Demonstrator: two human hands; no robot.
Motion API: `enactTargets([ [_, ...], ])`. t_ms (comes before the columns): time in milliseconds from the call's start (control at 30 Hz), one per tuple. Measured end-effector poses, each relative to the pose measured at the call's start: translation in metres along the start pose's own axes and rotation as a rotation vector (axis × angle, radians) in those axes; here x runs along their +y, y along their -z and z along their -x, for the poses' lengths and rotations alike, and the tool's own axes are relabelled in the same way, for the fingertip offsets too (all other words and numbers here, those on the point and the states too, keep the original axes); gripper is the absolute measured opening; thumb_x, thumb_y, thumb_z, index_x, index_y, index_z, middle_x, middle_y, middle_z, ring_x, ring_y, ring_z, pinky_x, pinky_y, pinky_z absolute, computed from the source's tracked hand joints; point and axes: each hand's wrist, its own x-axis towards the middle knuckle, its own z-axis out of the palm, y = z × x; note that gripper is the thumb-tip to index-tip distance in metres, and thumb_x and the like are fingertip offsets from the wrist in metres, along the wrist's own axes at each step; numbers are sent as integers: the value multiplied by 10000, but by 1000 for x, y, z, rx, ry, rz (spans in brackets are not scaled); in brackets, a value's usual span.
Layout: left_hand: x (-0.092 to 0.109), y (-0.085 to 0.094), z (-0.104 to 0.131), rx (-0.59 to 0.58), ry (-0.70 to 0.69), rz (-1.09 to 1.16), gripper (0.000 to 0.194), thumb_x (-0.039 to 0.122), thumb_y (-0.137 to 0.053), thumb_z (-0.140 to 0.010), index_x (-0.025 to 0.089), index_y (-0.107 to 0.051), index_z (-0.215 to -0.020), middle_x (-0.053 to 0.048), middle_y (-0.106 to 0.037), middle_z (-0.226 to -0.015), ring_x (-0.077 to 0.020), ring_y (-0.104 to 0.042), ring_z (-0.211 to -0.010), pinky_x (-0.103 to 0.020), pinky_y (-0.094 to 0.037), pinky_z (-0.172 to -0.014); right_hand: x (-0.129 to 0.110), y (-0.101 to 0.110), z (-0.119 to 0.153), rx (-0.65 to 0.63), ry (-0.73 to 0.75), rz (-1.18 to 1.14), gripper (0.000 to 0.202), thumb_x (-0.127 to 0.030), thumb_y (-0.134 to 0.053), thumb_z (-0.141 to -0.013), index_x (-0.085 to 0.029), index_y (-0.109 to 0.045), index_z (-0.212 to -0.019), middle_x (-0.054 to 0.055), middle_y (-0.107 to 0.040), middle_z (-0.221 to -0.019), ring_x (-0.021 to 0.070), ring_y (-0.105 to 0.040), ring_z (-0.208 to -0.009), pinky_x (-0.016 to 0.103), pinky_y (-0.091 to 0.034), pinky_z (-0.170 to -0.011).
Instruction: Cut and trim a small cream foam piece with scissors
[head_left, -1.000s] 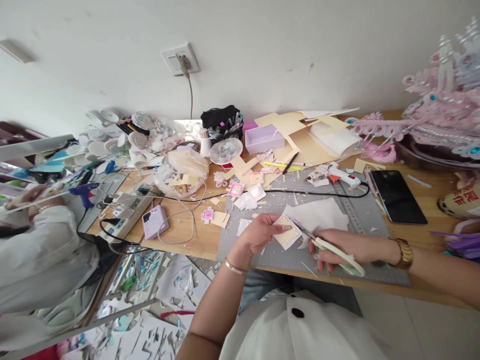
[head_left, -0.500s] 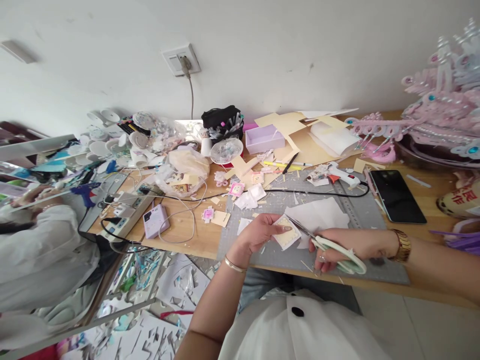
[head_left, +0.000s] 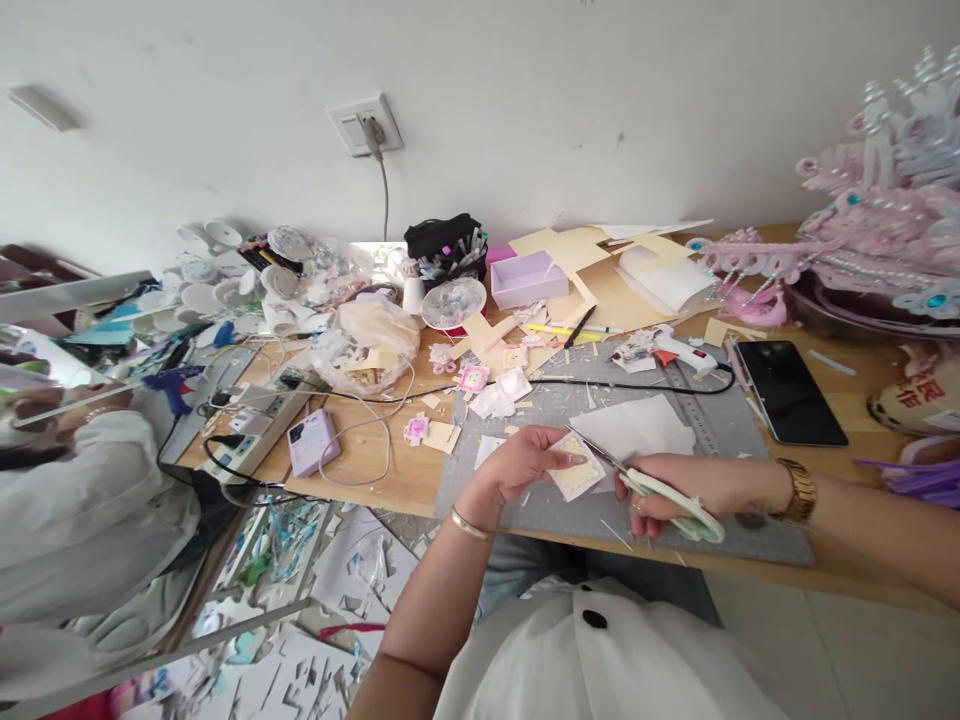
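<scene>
My left hand (head_left: 534, 462) pinches a small cream card with a scalloped pattern and white backing (head_left: 574, 476) between thumb and fingers. My right hand (head_left: 660, 492) is wrapped round scissors with pale green handles (head_left: 694, 515). The metal blades point left and meet the card's upper right edge. Below both hands lies a grey cutting mat (head_left: 525, 515). A white sheet of paper (head_left: 645, 428) rests on the mat just behind the scissors. Left of it are small white and pink square pieces (head_left: 513, 386).
A glue gun (head_left: 686, 350) and a dark-screened tablet (head_left: 791, 392) lie to the right. Behind stand a lilac box (head_left: 529, 280) and cream card sheets (head_left: 559, 245). A power strip (head_left: 251, 435) with cables is at left, near another person's white sleeve (head_left: 112, 470).
My view has shifted slightly. The scissors' handles have closed a little and the blades have drawn nearer together at the card's edge. My left hand keeps its pinch.
</scene>
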Motion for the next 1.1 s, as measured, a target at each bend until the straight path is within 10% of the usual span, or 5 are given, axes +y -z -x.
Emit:
enactTargets([
  [533,4,-2,1,-4,-14,-11,546,486,-952,-512,106,-801,-875,-106,-757,-806,-170,-647,-685,-264,-479,-647,-5,-11,-5,114,14,111,260,-449,-605,-829,-211,-500,-827,7,-645,-604,139,-587,-523,220,-437,-487],
  [867,14,8,14,87,-92,49,512,387,-954,-567,143,-719,-951,-56,-741,-808,-172,-693,-686,-248,-511,-607,-7,9,27,165,88,-164,486,-610,-728,-812,-203,-558,-1016,118,-772,-1003,192,-730,-736,283,-569,-607],
  [1100,65,3,-5,221,-474,254,452,303,-932,-622,164,-649,-945,-44,-749,-891,-166,-707,-754,-279,-559,-705,-39,33,26,947,502,-354,470,-427,-936,-576,-263,-610,-872,10,-744,-848,111,-586,-505,247,-485,-432],
])
